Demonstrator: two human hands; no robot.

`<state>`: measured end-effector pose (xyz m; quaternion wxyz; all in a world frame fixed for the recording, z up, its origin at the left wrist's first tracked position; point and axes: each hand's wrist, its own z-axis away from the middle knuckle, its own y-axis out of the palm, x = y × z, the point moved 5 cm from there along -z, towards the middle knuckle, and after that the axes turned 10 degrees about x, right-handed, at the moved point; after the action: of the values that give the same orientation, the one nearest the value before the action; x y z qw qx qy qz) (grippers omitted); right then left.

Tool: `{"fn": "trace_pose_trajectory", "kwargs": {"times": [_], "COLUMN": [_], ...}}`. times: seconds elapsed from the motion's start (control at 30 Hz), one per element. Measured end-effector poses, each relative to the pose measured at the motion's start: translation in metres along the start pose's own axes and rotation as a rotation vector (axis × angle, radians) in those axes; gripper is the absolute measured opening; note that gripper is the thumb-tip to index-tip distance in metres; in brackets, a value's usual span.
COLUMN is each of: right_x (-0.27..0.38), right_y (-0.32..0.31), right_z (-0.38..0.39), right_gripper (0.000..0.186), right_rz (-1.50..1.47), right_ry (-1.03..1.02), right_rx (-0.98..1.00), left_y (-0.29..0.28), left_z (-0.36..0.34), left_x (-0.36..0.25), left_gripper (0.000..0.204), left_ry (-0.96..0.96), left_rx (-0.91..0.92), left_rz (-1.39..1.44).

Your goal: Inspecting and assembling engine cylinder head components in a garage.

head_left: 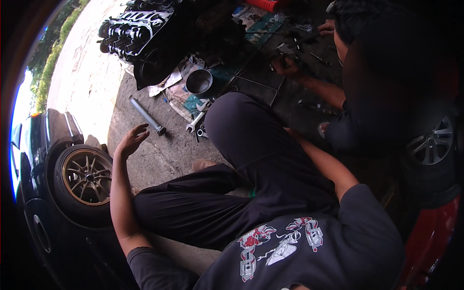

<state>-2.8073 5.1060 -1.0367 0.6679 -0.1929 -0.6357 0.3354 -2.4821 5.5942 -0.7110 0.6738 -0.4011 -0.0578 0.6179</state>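
Note:
My left hand (133, 139) is raised off my left knee area, its fingers loosely stretched and holding nothing. Just past its fingertips, a grey metal tube with a dark flanged end (147, 115) lies on the concrete. My right forearm (321, 157) runs down along the outer side of my raised leg, and the leg hides that hand's fingers. Beyond my knee are a round metal bowl (199, 81), an open-end wrench (195, 122) and an adjustable wrench (203, 105), lying on and beside a stained cloth.
An engine block with an exposed cylinder head (130, 34) stands ahead. A crouching co-worker (386, 82) handles small parts at right, near a bent metal rod (256, 82). A car wheel with bronze spokes (87, 176) is close on my left. A red case (263, 4) sits far back.

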Motion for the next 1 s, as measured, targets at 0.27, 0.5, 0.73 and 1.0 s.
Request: {"fn": "trace_pose_trajectory", "kwargs": {"times": [0.27,0.5,0.73,1.0], "right_x": [0.022,0.034,0.032,0.023], "right_y": [-0.016,-0.027,-0.021,-0.017], "right_z": [-0.001,-0.002,0.000,-0.001], "right_gripper": [0.020,0.019,0.018,0.015], "right_rz": [0.057,0.115,0.212,0.209], "right_ry": [0.117,0.152,0.116,0.134], "right_rx": [0.099,0.127,0.144,0.156], "left_y": [-0.002,-0.001,-0.001,-0.001], "left_z": [0.002,0.003,-0.002,-0.003], "left_x": [-0.004,-0.001,-0.002,-0.007], "left_gripper": [0.054,0.053,0.053,0.053], "left_ry": [-0.025,-0.023,-0.011,-0.011], "left_rx": [-0.007,0.005,-0.004,0.000], "left_rz": [0.013,-0.011,-0.037,-0.047]}}
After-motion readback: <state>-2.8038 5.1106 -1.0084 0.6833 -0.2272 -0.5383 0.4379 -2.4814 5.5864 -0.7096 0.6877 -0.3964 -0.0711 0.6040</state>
